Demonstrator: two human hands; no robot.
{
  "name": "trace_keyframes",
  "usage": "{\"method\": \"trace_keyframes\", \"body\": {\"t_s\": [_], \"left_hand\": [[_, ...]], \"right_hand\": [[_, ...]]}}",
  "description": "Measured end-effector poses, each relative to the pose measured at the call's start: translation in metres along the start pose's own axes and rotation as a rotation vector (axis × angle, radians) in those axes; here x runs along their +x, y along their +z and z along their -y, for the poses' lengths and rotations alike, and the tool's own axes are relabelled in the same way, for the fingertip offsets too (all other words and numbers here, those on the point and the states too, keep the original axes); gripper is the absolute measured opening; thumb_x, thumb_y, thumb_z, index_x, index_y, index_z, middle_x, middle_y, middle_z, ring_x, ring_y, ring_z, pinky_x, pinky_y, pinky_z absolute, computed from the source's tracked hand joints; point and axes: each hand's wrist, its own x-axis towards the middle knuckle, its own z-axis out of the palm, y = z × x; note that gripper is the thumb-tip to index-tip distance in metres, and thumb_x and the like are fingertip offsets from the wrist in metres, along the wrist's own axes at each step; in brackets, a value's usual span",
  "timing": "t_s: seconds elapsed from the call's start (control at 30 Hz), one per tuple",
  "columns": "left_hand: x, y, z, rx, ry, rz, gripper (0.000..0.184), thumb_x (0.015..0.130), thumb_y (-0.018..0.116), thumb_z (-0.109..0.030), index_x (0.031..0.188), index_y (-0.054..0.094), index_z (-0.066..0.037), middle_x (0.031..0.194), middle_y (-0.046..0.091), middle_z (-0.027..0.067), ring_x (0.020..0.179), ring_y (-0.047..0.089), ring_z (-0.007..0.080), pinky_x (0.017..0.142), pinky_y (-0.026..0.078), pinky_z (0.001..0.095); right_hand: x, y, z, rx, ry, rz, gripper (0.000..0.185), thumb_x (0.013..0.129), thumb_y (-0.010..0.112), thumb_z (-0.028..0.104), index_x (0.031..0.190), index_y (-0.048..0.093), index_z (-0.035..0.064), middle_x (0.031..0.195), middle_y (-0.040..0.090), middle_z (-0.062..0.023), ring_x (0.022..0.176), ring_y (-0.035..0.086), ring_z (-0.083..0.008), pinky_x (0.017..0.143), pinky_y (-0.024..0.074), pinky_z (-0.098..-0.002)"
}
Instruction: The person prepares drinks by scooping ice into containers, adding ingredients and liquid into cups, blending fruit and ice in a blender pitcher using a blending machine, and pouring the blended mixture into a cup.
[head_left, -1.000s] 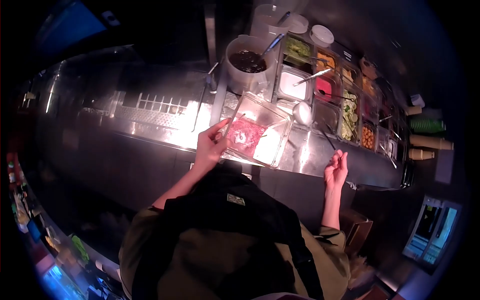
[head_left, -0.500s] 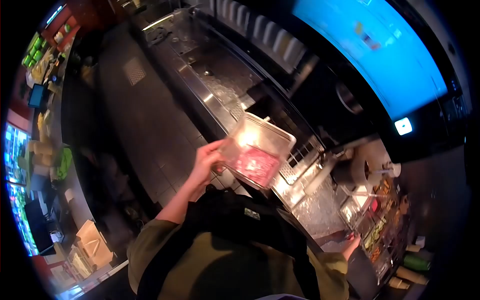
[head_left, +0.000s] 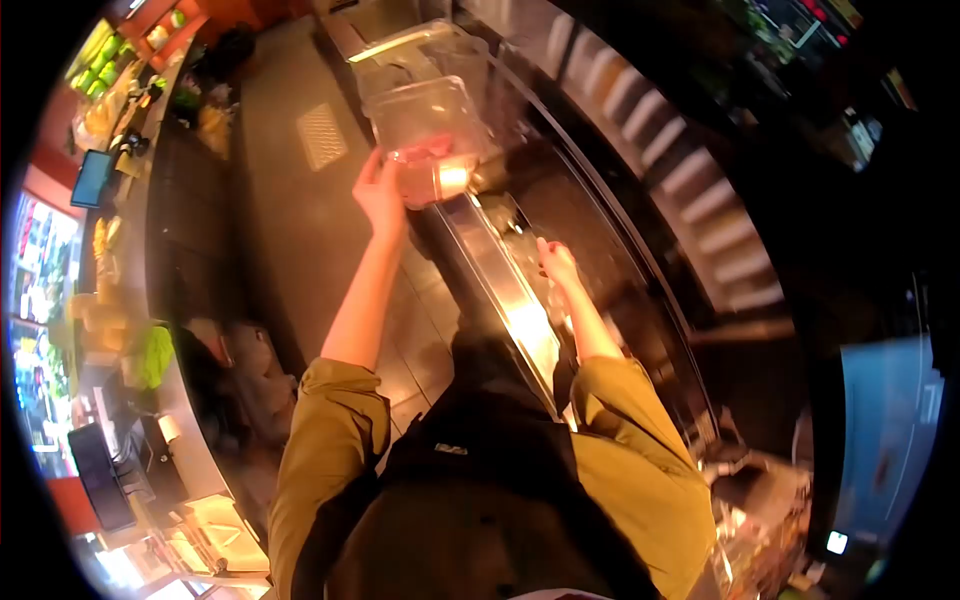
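Note:
My left hand point(head_left: 381, 200) reaches forward, its fingers closed on the left side of a clear plastic container point(head_left: 420, 112). Pink-red contents point(head_left: 428, 150) lie inside the tilted container, too blurred to name. To the right and lower, my right hand point(head_left: 558, 262) hovers over the metal counter, apart from the container. Its fingers are curled, with a small red spot at the tips; what they hold, if anything, I cannot make out.
A metal counter edge point(head_left: 520, 315) runs diagonally under my right arm. Beyond the left hand stands another clear bin point(head_left: 420, 50). Tiled floor point(head_left: 290, 230) lies to the left, beside a long counter point(head_left: 165, 260) with a tablet point(head_left: 91, 178). Food pans point(head_left: 750, 545) sit at lower right.
My body has turned left. The container in my left hand has moved forward, away from my chest. My right hand has left the food pans and come forward over the metal counter.

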Motion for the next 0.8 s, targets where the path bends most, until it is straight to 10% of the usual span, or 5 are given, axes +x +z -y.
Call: {"method": "trace_keyframes", "body": {"t_s": [0.13,0.33,0.6,0.63,0.8], "left_hand": [[0.065,0.031,0.036,0.049,0.008,-0.005,0.045,0.077,0.059,-0.004,0.120,0.051,0.006,0.071,0.061,0.0036,0.053,0.050,0.0047,0.042,0.036,0.0192],[0.109,0.049,0.052,0.116,-0.129,-0.058,0.048,0.079,0.058,-0.006,0.124,0.048,0.005,0.074,0.062,0.0034,0.056,0.050,0.0050,0.045,0.039,0.0193],[0.100,0.058,0.052,0.244,-0.102,0.036,0.048,0.086,0.059,-0.018,0.127,0.044,-0.001,0.061,0.050,-0.0047,0.050,0.044,0.0040,0.045,0.036,0.0203],[0.102,0.045,0.058,0.358,-0.059,0.144,0.060,0.086,0.060,-0.027,0.132,0.037,0.003,0.108,0.057,0.0095,0.063,0.050,0.0074,0.053,0.044,0.0248],[0.096,0.046,0.050,0.279,-0.167,0.157,0.046,0.088,0.054,-0.014,0.129,0.040,0.002,0.069,0.055,-0.0021,0.057,0.047,0.0040,0.050,0.039,0.0186]], "right_hand": [[0.120,0.082,0.027,-0.326,0.305,0.274,0.024,0.084,0.055,0.017,0.090,0.061,-0.0054,0.079,0.064,-0.0225,0.064,0.064,-0.0284,0.050,0.0512,-0.0422],[0.166,0.070,-0.007,-0.923,-0.073,0.592,0.029,0.078,0.054,0.020,0.099,0.064,0.0036,0.099,0.063,-0.0201,0.092,0.061,-0.0372,0.077,0.0483,-0.0439],[0.000,-0.114,-0.010,-0.916,0.268,0.098,0.030,0.075,0.056,0.019,0.095,0.064,-0.0016,0.099,0.062,-0.0215,0.093,0.061,-0.0374,0.075,0.0500,-0.0428],[0.002,-0.115,-0.012,-0.943,0.322,0.063,0.029,0.075,0.056,0.019,0.095,0.064,-0.0013,0.100,0.063,-0.0210,0.093,0.061,-0.0366,0.075,0.0502,-0.0426],[0.013,-0.100,-0.010,-1.041,0.567,0.030,0.028,0.076,0.058,0.020,0.094,0.066,0.0003,0.101,0.064,-0.0181,0.094,0.063,-0.0327,0.075,0.0514,-0.0413]]}}
